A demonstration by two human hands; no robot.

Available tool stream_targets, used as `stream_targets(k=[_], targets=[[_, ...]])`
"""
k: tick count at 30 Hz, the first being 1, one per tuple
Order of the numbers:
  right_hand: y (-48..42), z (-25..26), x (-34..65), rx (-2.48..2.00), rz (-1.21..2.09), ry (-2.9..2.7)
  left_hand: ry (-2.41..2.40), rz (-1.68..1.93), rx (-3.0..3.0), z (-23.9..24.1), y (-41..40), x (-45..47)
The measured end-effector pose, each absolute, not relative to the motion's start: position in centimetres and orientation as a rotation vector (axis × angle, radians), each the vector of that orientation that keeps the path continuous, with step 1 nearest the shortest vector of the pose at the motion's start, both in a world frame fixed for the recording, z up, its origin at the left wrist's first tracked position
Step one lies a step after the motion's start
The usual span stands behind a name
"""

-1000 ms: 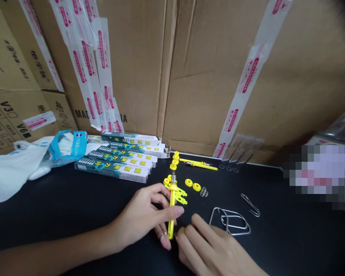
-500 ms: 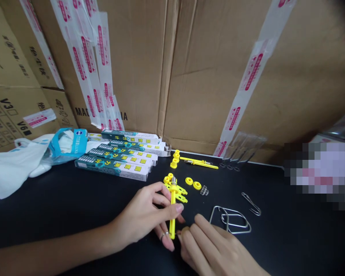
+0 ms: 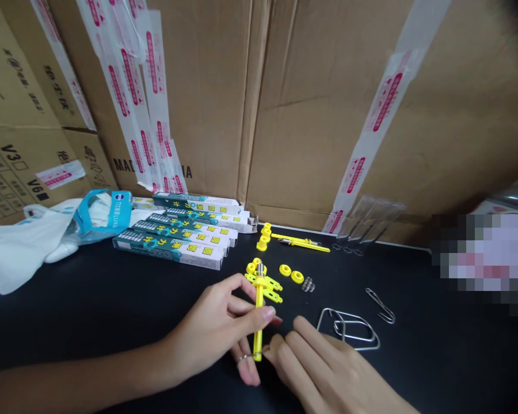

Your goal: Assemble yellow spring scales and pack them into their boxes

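Note:
My left hand (image 3: 216, 330) pinches a slim yellow plastic rod (image 3: 258, 313) with a metal tip, held upright over the black table (image 3: 112, 299). My right hand (image 3: 323, 374) has its fingertips closed at the rod's lower end, on something too small to make out. Loose yellow strips (image 3: 268, 286) lie just behind the rod. Two yellow rings (image 3: 290, 273) and a small spring (image 3: 308, 284) sit a little further back. Bent wire frames (image 3: 349, 332) rest to the right of my right hand.
Several long teal-and-white boxes (image 3: 181, 236) are stacked at the back left beside white plastic bags (image 3: 30, 247). Another yellow rod (image 3: 300, 242) with yellow rings lies further back. Clear sleeves (image 3: 369, 221) lean on tall taped cardboard cartons (image 3: 311, 103). A single wire clip (image 3: 380, 305) lies right.
My hands and the yellow rod have stayed almost still. My right fingertips have closed in slightly on the rod's lower end. The view has shifted a little.

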State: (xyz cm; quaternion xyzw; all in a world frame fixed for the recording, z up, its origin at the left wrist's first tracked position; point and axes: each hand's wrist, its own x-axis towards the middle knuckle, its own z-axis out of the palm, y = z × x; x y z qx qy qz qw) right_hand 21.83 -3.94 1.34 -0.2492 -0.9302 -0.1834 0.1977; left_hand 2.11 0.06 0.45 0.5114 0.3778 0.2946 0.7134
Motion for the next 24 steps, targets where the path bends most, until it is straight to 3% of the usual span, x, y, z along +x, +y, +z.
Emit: stream_targets(k=[8, 16, 24], targets=[[-2.8, -0.1, 22.2, -0.834, 0.059, -2.335, 0.84, 0.806, 1.12, 1.0, 0.3, 2.2], [-2.7, -0.4, 22.2, -0.919, 0.271, -2.255, 0.845, 0.918, 1.201, 1.2, 0.3, 1.8], [-3.1, -0.1, 21.5, -0.954, 0.865, -2.156, 0.706, 0.899, 1.248, 1.1, 0.2, 1.4]])
